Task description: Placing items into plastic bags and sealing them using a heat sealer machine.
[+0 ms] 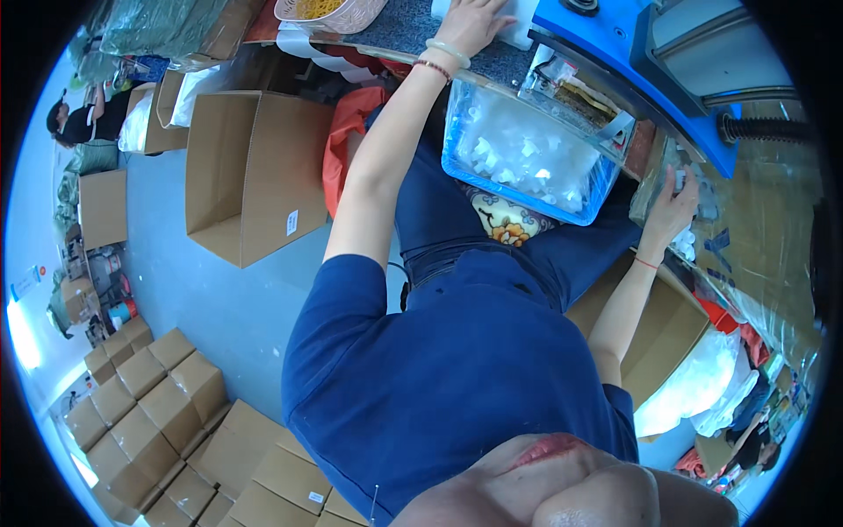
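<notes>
My left hand (pixel 475 28) lies on the tabletop at the far edge of the view, fingers stretched out over white sheet-like material (pixel 518 19). Off to the right, my right hand (pixel 671 209) is closed at the fingertips on a small pale plastic piece (pixel 679 180). It is beside a clear plastic container (pixel 648 189), whose contents are partly hidden. Between my arms, a blue tray (pixel 527 204) lined with clear plastic rests at my lap, with many small white plastic parts (pixel 518 154) in it.
A blue machine (pixel 597 35) with a spring-covered rod stands at the upper right. A pink basket (pixel 329 19) of yellow pieces sits on the table (pixel 395 35). An open cardboard box (pixel 255 176) stands on the left. Stacked cartons (pixel 158 404) fill the lower left. Another person (pixel 83 119) is far left.
</notes>
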A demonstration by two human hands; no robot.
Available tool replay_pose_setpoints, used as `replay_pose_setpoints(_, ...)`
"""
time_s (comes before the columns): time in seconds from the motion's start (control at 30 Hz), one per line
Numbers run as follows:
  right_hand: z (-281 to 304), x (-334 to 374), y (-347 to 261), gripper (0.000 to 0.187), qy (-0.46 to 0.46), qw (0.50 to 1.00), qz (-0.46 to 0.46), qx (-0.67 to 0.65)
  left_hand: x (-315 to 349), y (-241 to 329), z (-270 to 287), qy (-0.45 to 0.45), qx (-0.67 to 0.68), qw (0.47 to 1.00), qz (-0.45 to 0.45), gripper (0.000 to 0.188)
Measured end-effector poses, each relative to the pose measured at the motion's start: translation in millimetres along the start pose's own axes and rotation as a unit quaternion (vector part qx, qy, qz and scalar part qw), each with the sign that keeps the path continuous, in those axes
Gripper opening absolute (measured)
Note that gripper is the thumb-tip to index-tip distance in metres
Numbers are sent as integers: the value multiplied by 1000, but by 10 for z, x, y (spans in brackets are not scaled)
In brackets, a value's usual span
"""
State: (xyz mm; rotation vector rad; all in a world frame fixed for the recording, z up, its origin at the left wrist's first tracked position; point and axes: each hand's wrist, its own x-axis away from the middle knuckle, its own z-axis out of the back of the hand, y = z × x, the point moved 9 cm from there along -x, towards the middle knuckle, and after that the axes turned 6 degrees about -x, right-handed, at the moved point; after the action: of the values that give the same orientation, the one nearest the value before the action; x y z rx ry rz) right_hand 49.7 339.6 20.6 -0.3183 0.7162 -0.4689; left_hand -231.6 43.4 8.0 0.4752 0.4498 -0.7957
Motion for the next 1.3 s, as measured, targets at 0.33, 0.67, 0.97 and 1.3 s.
replay_pose_setpoints(0.33, -75, -15, 17, 34, -25, 999, 21, 4, 590, -29, -271, -36, -93, 995, 4, 57)
replay_pose_setpoints(0.67, 211, 85, 140, 28, -35, 965, -168, -201, 1022, 189, 261, 25, 12, 999, 24, 21)
replay_pose_setpoints(0.97, -81, 469, -1299, 24, -291, 891, -114, -329, 1111, 559, 478, -112, 402, 866, 274, 21)
replay_pose_setpoints(1.3, 226, -1, -1726, 21, -231, 909, 134, -319, 1098, 1084, 326, -246, 443, 817, 274, 20)
